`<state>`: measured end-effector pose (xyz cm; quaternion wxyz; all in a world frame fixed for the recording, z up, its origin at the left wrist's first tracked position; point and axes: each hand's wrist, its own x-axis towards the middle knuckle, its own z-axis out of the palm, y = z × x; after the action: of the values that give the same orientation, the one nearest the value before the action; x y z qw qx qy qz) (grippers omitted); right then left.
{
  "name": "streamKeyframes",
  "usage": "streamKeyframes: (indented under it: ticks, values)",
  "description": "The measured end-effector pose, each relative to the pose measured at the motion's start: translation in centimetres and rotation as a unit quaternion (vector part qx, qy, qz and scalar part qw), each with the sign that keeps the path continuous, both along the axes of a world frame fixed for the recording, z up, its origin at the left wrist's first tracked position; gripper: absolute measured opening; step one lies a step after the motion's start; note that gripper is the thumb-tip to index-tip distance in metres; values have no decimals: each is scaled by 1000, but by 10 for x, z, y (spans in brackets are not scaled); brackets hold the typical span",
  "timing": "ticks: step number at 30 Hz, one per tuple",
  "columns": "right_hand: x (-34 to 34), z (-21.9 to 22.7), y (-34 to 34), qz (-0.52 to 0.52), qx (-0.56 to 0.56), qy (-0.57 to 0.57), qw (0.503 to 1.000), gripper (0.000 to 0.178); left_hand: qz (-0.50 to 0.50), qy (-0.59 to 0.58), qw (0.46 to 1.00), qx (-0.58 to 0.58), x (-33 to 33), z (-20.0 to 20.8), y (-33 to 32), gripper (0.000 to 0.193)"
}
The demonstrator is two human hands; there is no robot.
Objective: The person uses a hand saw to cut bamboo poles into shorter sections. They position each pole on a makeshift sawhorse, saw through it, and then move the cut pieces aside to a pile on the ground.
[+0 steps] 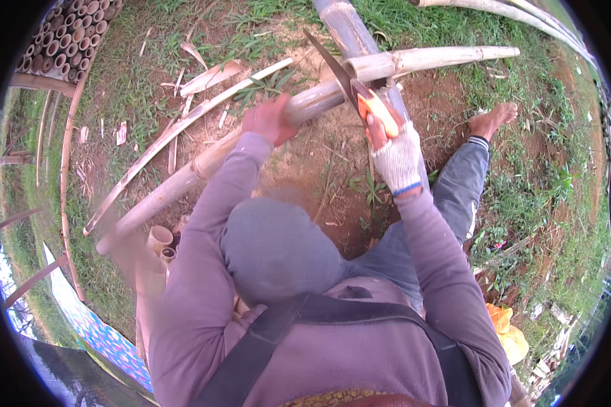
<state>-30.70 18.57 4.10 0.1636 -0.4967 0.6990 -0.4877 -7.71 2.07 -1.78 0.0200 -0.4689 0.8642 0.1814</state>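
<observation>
Left hand [270, 121], reaching forward, apparently clasps bamboo pole [207, 161]; right gloved hand [395, 150] grips orange-handled saw [367, 103]

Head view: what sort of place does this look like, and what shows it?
Probably an outdoor bamboo-working spot on grassy ground: cut tube ends are stacked at upper left, and the gloved right hand holds an orange-handled saw by a bamboo pole.

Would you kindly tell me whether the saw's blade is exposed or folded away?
Exposed: the blade extends beyond the orange handle in the right hand.
</observation>
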Motion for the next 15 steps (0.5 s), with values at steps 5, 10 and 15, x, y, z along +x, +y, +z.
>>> streamKeyframes:
  ticks: [5,10,15]
  values:
    - [-1,-40,117,20,3,-18,1000,49,48,44,998,-1,20,16,-7,73]
    - [3,-34,142,111,171,121,972,72,25,54,998,-23,27,79,35,76]
    - [38,14,37,149,79,-327,930,86,-20,142,989,31,51,124,75,78]
